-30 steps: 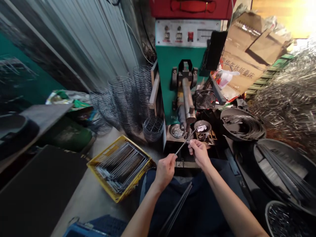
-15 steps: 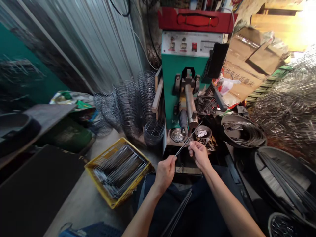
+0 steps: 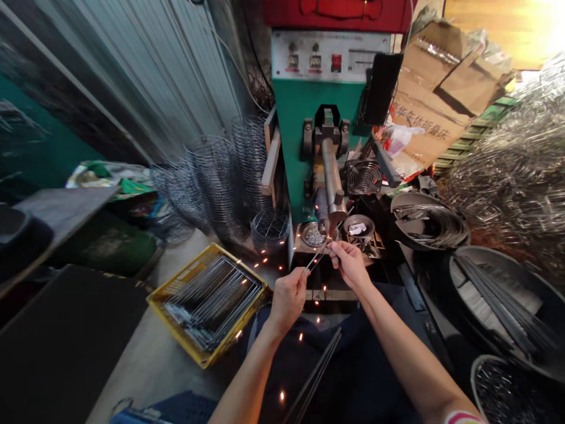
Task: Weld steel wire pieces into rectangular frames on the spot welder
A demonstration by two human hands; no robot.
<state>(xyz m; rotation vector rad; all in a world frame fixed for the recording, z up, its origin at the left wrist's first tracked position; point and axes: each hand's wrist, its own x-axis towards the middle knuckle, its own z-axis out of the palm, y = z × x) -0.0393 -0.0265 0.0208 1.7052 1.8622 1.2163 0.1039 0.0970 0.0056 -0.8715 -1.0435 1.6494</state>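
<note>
My left hand (image 3: 288,297) is closed on the near end of thin metal wires (image 3: 314,259), which slant up and away from me. My right hand (image 3: 352,266) pinches at the wires' far part, close under the tips of a spot welder (image 3: 332,176). The fingertips hide the exact grip and the joint between the wires. Orange sparks (image 3: 316,302) scatter below and left of the welder tips. Several loose metal rods (image 3: 315,377) lie across my lap.
A yellow crate (image 3: 176,335) of bent wire frames stands at left, with stacked wire baskets (image 3: 216,182) behind it. Small dishes (image 3: 313,234) flank the welder tips. Round pans (image 3: 459,282) of metal rods and a bowl of small parts (image 3: 498,391) stand at right.
Sparks have appeared at the welder tips and fly down and left. The wires and both hands have come slightly nearer the tips. The view has shifted a little.
</note>
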